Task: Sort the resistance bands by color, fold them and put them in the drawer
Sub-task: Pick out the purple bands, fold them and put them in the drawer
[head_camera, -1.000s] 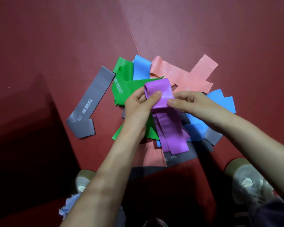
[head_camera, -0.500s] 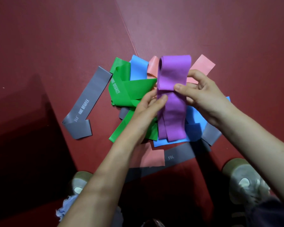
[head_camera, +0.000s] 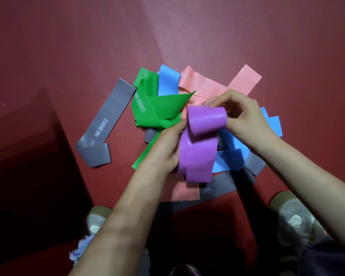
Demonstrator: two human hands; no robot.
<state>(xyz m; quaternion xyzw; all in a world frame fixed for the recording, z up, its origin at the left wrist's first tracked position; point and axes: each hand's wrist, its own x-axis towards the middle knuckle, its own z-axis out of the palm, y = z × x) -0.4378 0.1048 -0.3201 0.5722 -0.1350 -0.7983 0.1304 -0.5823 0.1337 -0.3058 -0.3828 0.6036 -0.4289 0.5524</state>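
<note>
A purple band (head_camera: 200,148) is held above a pile of bands on the red floor. My right hand (head_camera: 243,116) pinches its top loop, which is folded over toward me. My left hand (head_camera: 165,146) grips the band's left side lower down, and its two ends hang over the pile. Under it lie a green band (head_camera: 155,110) printed "ONE DEGREE", blue bands (head_camera: 168,80), pink bands (head_camera: 203,84) and grey ones. One grey band (head_camera: 108,120) lies apart at the left. No drawer is in view.
The red mat floor (head_camera: 247,36) stretches away behind the pile, with a thin seam line (head_camera: 153,34) running diagonally. My two shoes (head_camera: 293,216) stand at the near edge on either side of my arms. A dark shadow covers the lower left.
The purple band's top loop, stretched up and away half a second ago, has been folded back down toward me by my right hand. My left hand has shifted onto the band's left side.
</note>
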